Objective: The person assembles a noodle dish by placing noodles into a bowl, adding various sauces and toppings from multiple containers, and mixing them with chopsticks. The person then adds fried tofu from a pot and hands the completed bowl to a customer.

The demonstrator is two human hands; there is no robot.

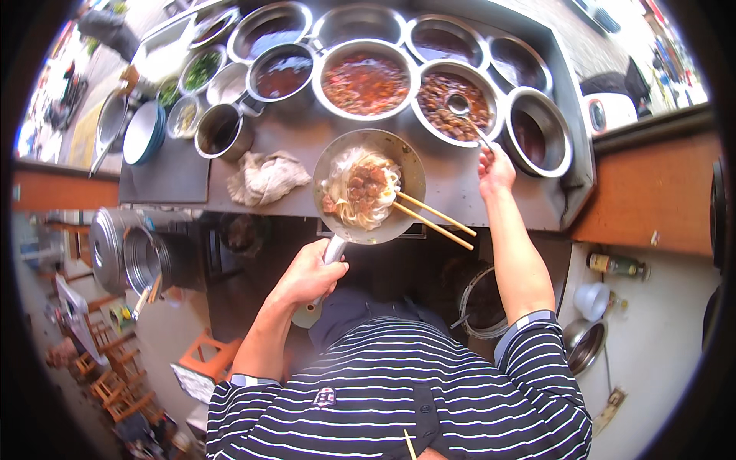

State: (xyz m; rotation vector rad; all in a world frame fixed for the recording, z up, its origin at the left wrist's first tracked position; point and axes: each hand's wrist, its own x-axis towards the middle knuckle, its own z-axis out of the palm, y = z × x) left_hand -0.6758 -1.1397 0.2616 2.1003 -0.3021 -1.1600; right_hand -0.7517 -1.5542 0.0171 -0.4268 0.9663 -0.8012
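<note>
My left hand grips the metal handle of a round pan over the counter's front edge. Noodles lie in the pan, topped with chunks of meat. A pair of chopsticks rests in the pan and sticks out over its right side. My right hand is closed around the handle of a metal ladle, whose bowl sits in a pot of brown chunky stew at the back right.
Metal pots of red and dark sauces, such as the wide middle one, line the counter. A crumpled cloth, a steel pitcher, stacked bowls and chopped greens are to the left. Large metal pots stand lower left.
</note>
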